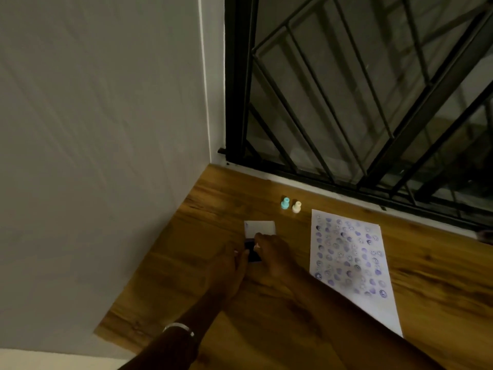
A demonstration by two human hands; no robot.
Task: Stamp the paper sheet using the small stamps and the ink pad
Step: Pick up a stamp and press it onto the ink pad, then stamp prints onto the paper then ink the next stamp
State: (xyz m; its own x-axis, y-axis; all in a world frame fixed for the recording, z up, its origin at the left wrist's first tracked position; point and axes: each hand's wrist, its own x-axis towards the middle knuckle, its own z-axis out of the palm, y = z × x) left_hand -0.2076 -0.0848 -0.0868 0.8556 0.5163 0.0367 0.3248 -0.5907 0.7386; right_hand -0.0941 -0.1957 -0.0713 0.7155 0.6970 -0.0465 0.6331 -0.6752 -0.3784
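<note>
A white paper sheet (352, 265) covered with several rows of purple stamp marks lies on the wooden table at the right. A dark ink pad (253, 252) with its white lid (260, 227) swung open sits left of the sheet. My left hand (229, 265) touches the pad's left side. My right hand (274, 253) rests on its right side, fingertips at the hinge between pad and lid. Whether my right hand holds a stamp is hidden. A teal stamp (285, 203) and a cream stamp (296, 206) stand upright behind the pad.
The wooden table (440, 276) runs into a corner, with a grey wall (101, 129) on the left and a window with black metal bars (360, 89) at the back. A bracelet (179, 328) sits on my left wrist.
</note>
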